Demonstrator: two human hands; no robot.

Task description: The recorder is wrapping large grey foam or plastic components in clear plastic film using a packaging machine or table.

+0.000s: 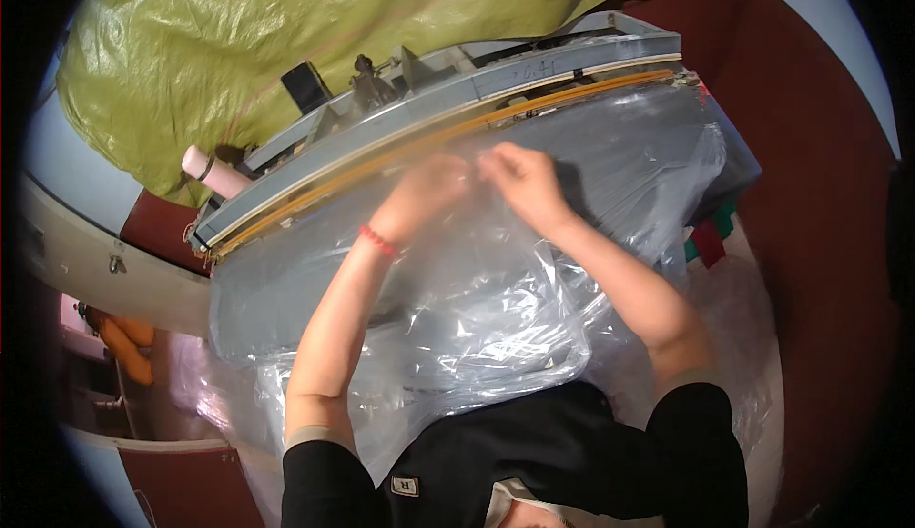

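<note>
Clear plastic film (477,323) lies in loose, shiny folds over a grey work surface and drapes down to my body. Over its far part, my left hand (434,190), with a red bead bracelet (378,240) at the wrist, is smeared by motion, so its fingers cannot be read. Close beside it on the right, my right hand (524,180) is closed in a pinch, with hazy film at the fingertips. Just beyond both hands runs a long grey metal bar machine (448,99) with a yellow-orange strip (381,171) along its near edge.
Behind the bar hangs a yellow-green woven sheet (286,23). A dark phone-like slab (305,87) and a pink cylinder (215,172) rest at the machine. Red and green cloth pieces (707,242) lie at the right. An orange item (129,347) sits in the compartment at lower left.
</note>
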